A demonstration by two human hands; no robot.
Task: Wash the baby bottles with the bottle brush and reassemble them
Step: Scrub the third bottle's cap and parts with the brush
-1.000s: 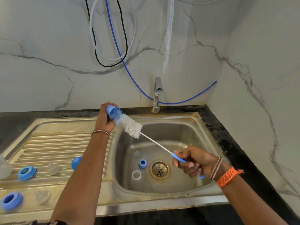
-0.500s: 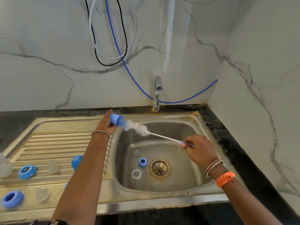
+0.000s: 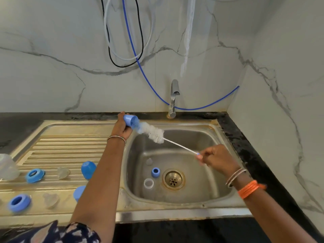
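My left hand (image 3: pixel 121 128) grips a blue bottle cap (image 3: pixel 131 121) above the sink's back left corner, its open end facing right. The white bristle head of the bottle brush (image 3: pixel 153 132) pokes into the cap. My right hand (image 3: pixel 216 159) holds the brush's blue handle end over the basin (image 3: pixel 201 172). On the drainboard (image 3: pixel 61 146) lie two blue collar rings (image 3: pixel 34 175) (image 3: pixel 19 202), two clear teats (image 3: pixel 63 172) (image 3: pixel 50 199), two blue caps (image 3: pixel 88 169) (image 3: pixel 78 192) and a clear bottle (image 3: pixel 7 166) at the left edge.
In the basin, near the drain (image 3: pixel 173 179), sit a small blue ring (image 3: pixel 155 172), a clear ring (image 3: pixel 148 183) and a clear teat (image 3: pixel 149 161). The tap (image 3: pixel 173 99) stands behind the basin, with no water running. Hoses hang on the marble wall. Black countertop surrounds the sink.
My right hand rose from low over the drain and now holds the handle's end. The brush levelled out and slid in and out of the cap, which my left hand kept gripping.
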